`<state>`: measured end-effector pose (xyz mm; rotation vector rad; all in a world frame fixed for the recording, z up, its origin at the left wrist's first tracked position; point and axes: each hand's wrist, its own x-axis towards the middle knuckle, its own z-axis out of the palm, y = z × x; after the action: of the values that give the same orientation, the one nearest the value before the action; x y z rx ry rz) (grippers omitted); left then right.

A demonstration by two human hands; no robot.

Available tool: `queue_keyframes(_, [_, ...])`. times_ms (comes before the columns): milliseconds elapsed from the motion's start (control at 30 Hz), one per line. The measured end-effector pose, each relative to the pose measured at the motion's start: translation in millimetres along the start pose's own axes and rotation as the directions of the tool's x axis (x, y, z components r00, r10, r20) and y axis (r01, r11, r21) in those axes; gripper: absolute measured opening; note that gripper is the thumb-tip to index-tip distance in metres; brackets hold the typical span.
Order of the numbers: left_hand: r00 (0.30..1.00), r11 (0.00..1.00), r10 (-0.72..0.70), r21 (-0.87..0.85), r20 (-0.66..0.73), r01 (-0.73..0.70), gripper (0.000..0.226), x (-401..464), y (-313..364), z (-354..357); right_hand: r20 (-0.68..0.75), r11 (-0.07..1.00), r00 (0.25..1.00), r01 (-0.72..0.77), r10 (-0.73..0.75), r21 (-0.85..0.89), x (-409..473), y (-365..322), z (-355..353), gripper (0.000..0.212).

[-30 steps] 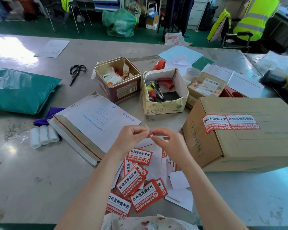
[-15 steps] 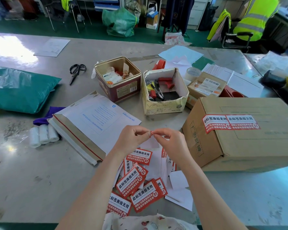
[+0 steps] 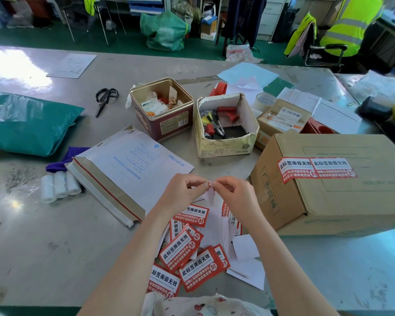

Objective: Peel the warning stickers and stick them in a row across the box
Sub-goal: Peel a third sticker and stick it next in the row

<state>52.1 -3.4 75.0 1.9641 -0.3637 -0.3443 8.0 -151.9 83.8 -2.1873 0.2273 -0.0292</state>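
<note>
The person's left hand (image 3: 184, 192) and right hand (image 3: 235, 194) meet above the grey table (image 3: 43, 247), fingertips pinched together on one small sticker (image 3: 210, 190). Each hand is closed down to a thumb-and-forefinger pinch at the sticker's upper edge, the other fingers curled in. The sticker hangs edge-on below the fingertips, showing mostly its white back with a sliver of red; whether its backing has started to come away cannot be told.

Directly beneath the hands and wrists, toward the person's body, lies a loose pile of red-and-white warning stickers (image 3: 187, 249), overlapping one another, mixed with blank white backing sheets (image 3: 245, 249) that spread below the right forearm.

To the right of the right hand sits the cardboard box (image 3: 351, 201), its near corner close to the right wrist. Two applied stickers (image 3: 315, 169) are on its top face, side by side and touching, starting at the edge nearest the hands.

To the left of the left hand, a white mailer envelope (image 3: 132, 169) lies flat, its corner reaching just under the left fingers. Farther left are three small white rolls (image 3: 59, 188) side by side, and a green plastic bag (image 3: 27, 126) beyond them.

Beyond the hands, farther from the person, stand an open metal tin (image 3: 162, 124) and an open paper carton (image 3: 224, 147) holding pens and red tools. Black scissors (image 3: 105, 99) lie well beyond the left hand.
</note>
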Motion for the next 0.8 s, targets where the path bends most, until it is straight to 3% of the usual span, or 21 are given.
queue_keyframes(100, [0.998,0.993,-0.051,-0.110,-0.040,0.046,0.014,-1.7,0.1,-0.4,0.007,0.996,0.998,-0.066,0.066,0.064,0.3,-0.6,-0.6,0.017])
queue_keyframes(233, [0.978,0.948,-0.198,-0.266,-0.073,0.172,0.019,-0.9,-1.3,1.8,0.091,0.852,0.962,-0.270,0.257,0.448,0.1,-1.6,-3.3,0.016])
queue_keyframes(400, [0.957,0.858,-0.288,-0.437,0.027,0.271,0.027,1.8,1.7,6.4,0.154,0.776,0.955,-0.295,0.253,0.557,-1.9,-6.6,-4.9,0.018])
queue_keyframes(600, [0.979,0.916,-0.194,-0.346,0.057,0.201,0.025,-0.3,4.7,5.5,0.166,0.793,0.958,-0.287,0.234,0.537,-2.9,-7.3,-6.1,0.017])
queue_keyframes(800, [0.979,0.950,-0.203,-0.238,0.019,0.202,0.019,-1.4,0.5,4.3,0.170,0.773,0.957,-0.289,0.233,0.565,-1.8,-6.7,-3.8,0.017])
